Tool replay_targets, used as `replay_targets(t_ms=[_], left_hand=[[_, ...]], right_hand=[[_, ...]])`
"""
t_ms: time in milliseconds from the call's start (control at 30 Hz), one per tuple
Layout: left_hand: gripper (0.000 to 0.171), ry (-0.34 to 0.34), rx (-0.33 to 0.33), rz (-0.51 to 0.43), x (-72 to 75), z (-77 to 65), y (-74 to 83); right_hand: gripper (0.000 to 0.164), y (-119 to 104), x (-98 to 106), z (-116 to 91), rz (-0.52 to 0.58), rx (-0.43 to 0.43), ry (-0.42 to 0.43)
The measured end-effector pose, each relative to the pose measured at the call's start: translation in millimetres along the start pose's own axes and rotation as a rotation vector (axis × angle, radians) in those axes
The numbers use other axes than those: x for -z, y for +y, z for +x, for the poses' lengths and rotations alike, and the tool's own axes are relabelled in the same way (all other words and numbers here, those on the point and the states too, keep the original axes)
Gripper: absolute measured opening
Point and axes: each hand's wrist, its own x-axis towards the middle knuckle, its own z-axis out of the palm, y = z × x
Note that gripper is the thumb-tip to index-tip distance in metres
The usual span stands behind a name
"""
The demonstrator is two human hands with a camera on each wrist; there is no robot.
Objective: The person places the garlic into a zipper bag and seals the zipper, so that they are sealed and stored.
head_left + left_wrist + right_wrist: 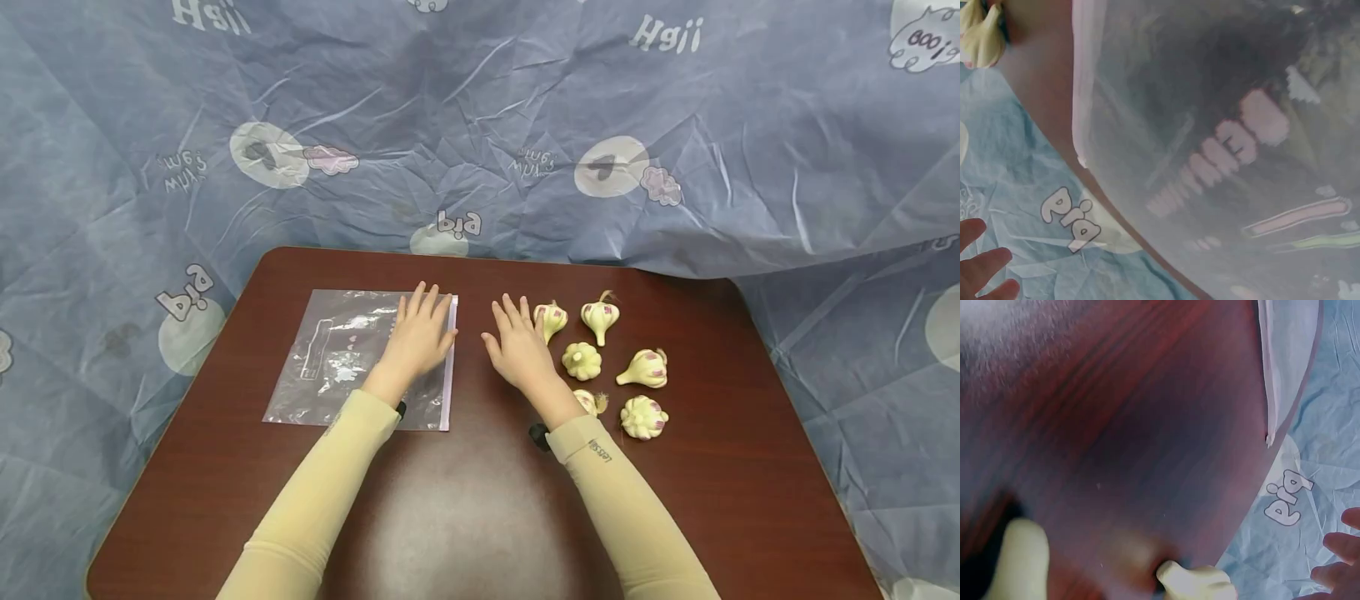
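Note:
My left hand (417,333) is spread flat, palm down, over the right part of a clear zip bag (300,392). The bag lies flat, its pale zip strip (448,375) facing right; pink print shows on it in the left wrist view. To the right of the bag my right hand (519,346) is palm down with straight fingers, holding nothing. Its outer side overlaps a garlic bulb (553,319) in the head view. Beside it are more bulbs: an upright garlic bulb (582,362), and another garlic bulb (588,402) partly hidden by the right wrist.
Farther right lie a garlic bulb (600,318) at the back, a garlic bulb (647,369) on its side and a garlic bulb (643,417) nearer me. All rest on a dark brown table (712,500) with rounded corners. A blue printed cloth (480,108) hangs behind it.

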Motion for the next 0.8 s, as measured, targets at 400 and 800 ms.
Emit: replay_targets(t_ms=[400,800], left_hand=[[0.06,-0.045,0.006,-0.033,-15.1,-13.9,-5.6],[0.061,-0.101,-0.072,0.026,-23.0,-18.1,-11.0]], right_hand=[[0.059,-6.4,-17.1,-9.6,0.03,0.014,-0.045],[0.059,-5.5,-28.7,-18.0,-0.009,0.045,-0.074]])
